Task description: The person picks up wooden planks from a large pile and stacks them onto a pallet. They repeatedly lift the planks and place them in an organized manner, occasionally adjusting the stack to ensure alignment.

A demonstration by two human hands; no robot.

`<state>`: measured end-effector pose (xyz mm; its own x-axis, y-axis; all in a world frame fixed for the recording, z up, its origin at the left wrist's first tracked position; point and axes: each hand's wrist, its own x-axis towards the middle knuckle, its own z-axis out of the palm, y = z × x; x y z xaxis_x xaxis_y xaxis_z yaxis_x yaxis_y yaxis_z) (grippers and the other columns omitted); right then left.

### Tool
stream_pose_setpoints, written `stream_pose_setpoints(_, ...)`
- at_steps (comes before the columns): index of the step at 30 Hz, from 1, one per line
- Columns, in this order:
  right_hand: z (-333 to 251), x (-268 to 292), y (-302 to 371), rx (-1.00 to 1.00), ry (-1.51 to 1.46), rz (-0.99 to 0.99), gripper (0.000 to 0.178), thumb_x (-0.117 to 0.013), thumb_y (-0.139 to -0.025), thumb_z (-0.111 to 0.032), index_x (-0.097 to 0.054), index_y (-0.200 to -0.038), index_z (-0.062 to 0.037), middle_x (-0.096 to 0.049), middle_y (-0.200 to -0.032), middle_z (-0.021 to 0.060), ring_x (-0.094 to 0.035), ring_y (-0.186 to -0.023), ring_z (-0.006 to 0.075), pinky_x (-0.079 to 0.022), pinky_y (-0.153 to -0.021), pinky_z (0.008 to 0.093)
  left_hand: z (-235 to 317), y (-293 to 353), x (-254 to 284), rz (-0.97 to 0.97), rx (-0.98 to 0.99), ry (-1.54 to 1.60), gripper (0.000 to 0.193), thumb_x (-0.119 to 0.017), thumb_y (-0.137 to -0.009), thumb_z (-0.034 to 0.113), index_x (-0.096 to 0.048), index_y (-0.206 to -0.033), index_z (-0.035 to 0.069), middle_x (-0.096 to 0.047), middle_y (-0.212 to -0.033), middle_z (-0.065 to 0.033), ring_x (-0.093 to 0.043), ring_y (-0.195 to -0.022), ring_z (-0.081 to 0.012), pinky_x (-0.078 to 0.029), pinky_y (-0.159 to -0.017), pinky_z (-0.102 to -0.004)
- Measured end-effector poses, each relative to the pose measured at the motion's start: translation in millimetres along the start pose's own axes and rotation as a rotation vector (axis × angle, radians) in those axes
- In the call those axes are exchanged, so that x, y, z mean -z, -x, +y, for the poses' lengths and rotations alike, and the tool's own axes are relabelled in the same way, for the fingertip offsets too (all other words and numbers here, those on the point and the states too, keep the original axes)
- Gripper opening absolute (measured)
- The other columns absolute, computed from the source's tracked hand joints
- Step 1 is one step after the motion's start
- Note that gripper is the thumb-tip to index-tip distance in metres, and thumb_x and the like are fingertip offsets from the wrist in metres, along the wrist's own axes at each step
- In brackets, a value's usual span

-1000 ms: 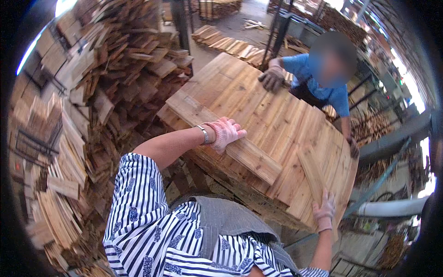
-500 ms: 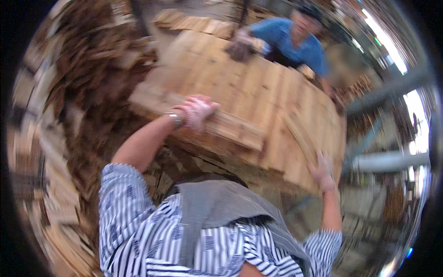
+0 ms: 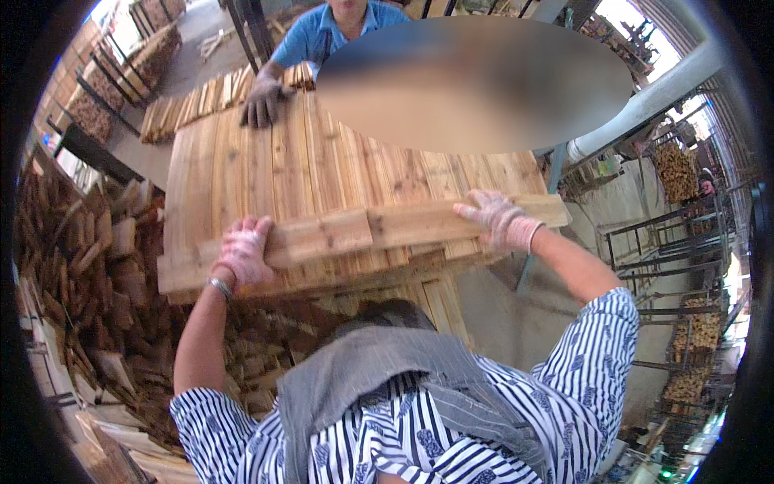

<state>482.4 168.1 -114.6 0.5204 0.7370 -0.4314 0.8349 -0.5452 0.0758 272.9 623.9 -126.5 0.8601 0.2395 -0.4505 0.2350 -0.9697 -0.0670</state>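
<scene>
Both my hands gloved, on one long wooden plank (image 3: 363, 230) lying crosswise at centre frame, along the near edge of a panel of joined boards (image 3: 322, 161). Left hand (image 3: 242, 254), centre left: grip clenched over the plank's near edge, fingers curled onto its top face, metal bracelet (image 3: 218, 286) at the wrist. Right hand (image 3: 500, 222), centre right: fingers spread flat on the plank near its right end, grip pressing rather than wrapping. Panel slopes away toward top of frame. There a co-worker in a blue shirt rests a dark-gloved hand (image 3: 262, 101) on the far edge. Heap of loose wood offcuts (image 3: 89, 266) at left; stacked timber racks (image 3: 685, 169) at right.
</scene>
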Motion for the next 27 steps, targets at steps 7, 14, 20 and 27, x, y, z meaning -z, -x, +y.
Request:
stream_pose_setpoints(7, 11.6, -3.4, -7.1, 0.067, 0.007, -0.012, 0.081, -0.077, -0.084, -0.035, -0.041, -0.156, -0.0254, -0.032, -0.157, 0.0267, -0.039, -0.142, 0.046, -0.03, -0.119, 0.0506, 7.2, -0.9, 11.4, -0.035, 0.0, 0.031, 0.102, -0.092, -0.055, 0.036, -0.044, -0.144, 0.02, -0.047, -0.142, -0.0142, -0.045, -0.133, -0.0372, -0.041, -0.112, -0.0481)
stream_pose_setpoints(14, -69.5, 47.5, -6.7, 0.346, -0.42, 0.483, 0.077, -0.075, -0.089, -0.047, -0.047, -0.153, -0.0122, -0.039, -0.154, 0.0276, -0.045, -0.139, 0.0412, -0.036, -0.117, 0.0466, 29.7, 56.5, 91.9, 0.196, 0.12, 0.203, 0.11, -0.095, -0.056, 0.048, -0.044, -0.144, 0.007, -0.052, -0.138, -0.0187, -0.048, -0.132, -0.0345, -0.042, -0.113, -0.0474)
stream_pose_setpoints(20, -205.2, 44.3, -60.7, 0.908, -1.341, 0.435, 0.091, -0.074, -0.093, -0.04, -0.025, -0.16, -0.0009, -0.035, -0.16, 0.0229, -0.035, -0.149, 0.0336, -0.028, -0.122, 0.0442, 77.1, 150.6, 119.1, 0.584, 0.241, 1.147, 0.11, -0.093, -0.064, 0.036, -0.035, -0.149, -0.005, -0.056, -0.138, -0.0223, -0.055, -0.129, -0.0291, -0.045, -0.112, -0.0395)
stream_pose_setpoints(27, -339.1, 71.0, -78.6, 0.973, -1.584, -0.106, 0.088, -0.076, -0.082, -0.009, -0.031, -0.158, -0.004, -0.055, -0.14, 0.0103, -0.058, -0.122, 0.0214, -0.052, -0.101, 0.0357, 52.9, 226.7, 8.3, 1.15, 0.279, 1.392, 0.112, -0.086, -0.076, 0.052, -0.028, -0.156, -0.001, -0.042, -0.151, -0.023, -0.036, -0.144, -0.0346, -0.03, -0.121, -0.0418)
